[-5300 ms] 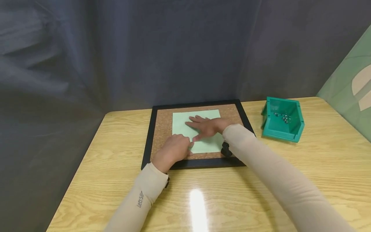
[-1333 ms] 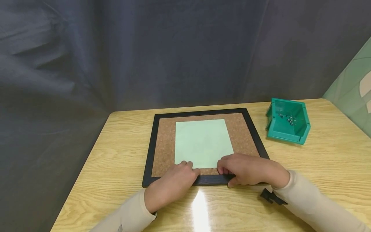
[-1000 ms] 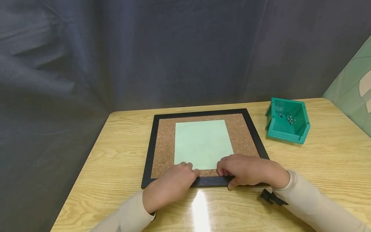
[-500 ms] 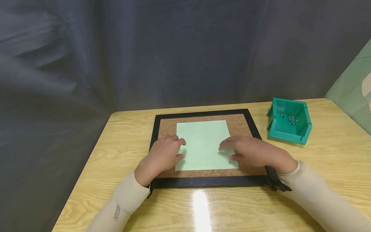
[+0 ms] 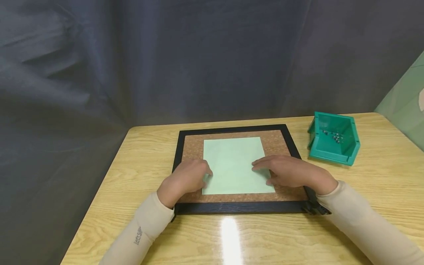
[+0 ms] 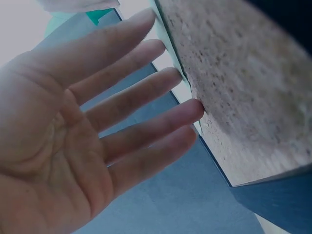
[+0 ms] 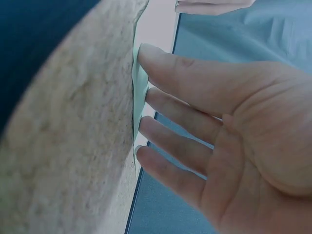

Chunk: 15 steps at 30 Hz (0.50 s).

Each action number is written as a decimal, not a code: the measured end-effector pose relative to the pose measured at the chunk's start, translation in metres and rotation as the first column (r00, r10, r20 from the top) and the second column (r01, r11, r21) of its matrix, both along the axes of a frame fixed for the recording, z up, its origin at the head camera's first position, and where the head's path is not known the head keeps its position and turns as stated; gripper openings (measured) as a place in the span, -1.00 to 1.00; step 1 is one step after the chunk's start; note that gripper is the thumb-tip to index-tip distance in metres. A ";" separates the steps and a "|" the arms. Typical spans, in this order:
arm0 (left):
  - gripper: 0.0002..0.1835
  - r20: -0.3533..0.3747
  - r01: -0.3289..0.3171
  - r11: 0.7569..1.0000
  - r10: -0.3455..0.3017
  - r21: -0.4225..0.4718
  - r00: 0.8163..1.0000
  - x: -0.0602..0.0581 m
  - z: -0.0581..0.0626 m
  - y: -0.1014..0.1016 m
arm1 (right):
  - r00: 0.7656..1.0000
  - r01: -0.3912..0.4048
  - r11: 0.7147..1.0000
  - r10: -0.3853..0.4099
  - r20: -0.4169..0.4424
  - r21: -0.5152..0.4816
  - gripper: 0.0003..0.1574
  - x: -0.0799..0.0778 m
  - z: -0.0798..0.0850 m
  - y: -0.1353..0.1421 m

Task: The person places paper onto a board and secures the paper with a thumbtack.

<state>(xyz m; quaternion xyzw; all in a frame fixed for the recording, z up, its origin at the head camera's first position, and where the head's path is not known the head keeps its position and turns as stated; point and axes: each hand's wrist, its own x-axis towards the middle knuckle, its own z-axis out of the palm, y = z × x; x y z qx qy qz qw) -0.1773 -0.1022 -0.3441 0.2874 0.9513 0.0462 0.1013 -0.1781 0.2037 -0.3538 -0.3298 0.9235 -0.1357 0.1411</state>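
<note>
A pale green sheet of paper [image 5: 235, 165] lies on a cork board [image 5: 192, 145] with a black frame [image 5: 238, 208]. The left hand [image 5: 187, 178] is over the paper's left side, its fingers pointing inward. In the left wrist view the fingers of the left hand [image 6: 107, 107] are spread and nearly straight, fingertips right at the paper and cork. Across the sheet, the right hand [image 5: 291, 171] is over the paper's right side. The right wrist view has the right hand [image 7: 234, 131] with extended fingers, tips at the edge of the sheet. Neither palm holds anything.
At the back right of the wooden table [image 5: 265, 239] stands a green open-front bin [image 5: 332, 156], with several small shiny pieces [image 5: 337, 137] inside. A dark curtain [image 5: 212, 62] hangs behind the table.
Both hands have left the board's near edge, where their fingers were curled, and moved to the paper's left and right sides with fingers extended. Earlier still, the right hand lay spread on the paper.
</note>
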 end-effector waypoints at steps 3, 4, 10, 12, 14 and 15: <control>-0.65 -0.014 0.005 1.000 -0.005 -0.006 1.000 0.001 -0.001 0.001 | 1.000 -0.002 1.000 0.002 -0.006 0.008 -0.29 0.000 0.001 0.001; -0.65 -0.018 0.006 1.000 -0.007 -0.008 1.000 0.001 -0.001 0.002 | 1.000 0.001 1.000 -0.001 -0.008 0.009 -0.31 0.000 0.002 0.002; -0.64 -0.038 0.008 1.000 -0.010 -0.028 0.999 0.004 -0.001 0.002 | 0.978 0.117 0.990 -0.128 -0.166 -0.077 -0.56 -0.012 0.020 0.021; -0.63 -0.045 0.010 0.999 -0.012 -0.035 0.999 0.004 -0.001 0.003 | 0.947 0.208 0.971 -0.231 -0.222 -0.120 -0.60 -0.019 0.029 0.035; -0.63 -0.047 0.011 0.999 -0.013 -0.043 0.999 0.004 -0.001 0.004 | 0.904 0.312 0.938 -0.342 -0.257 -0.152 -0.61 -0.024 0.038 0.050; -0.64 -0.047 0.012 0.999 -0.014 -0.043 0.999 0.004 -0.001 0.004 | 0.882 0.353 0.921 -0.386 -0.271 -0.164 -0.62 -0.026 0.040 0.058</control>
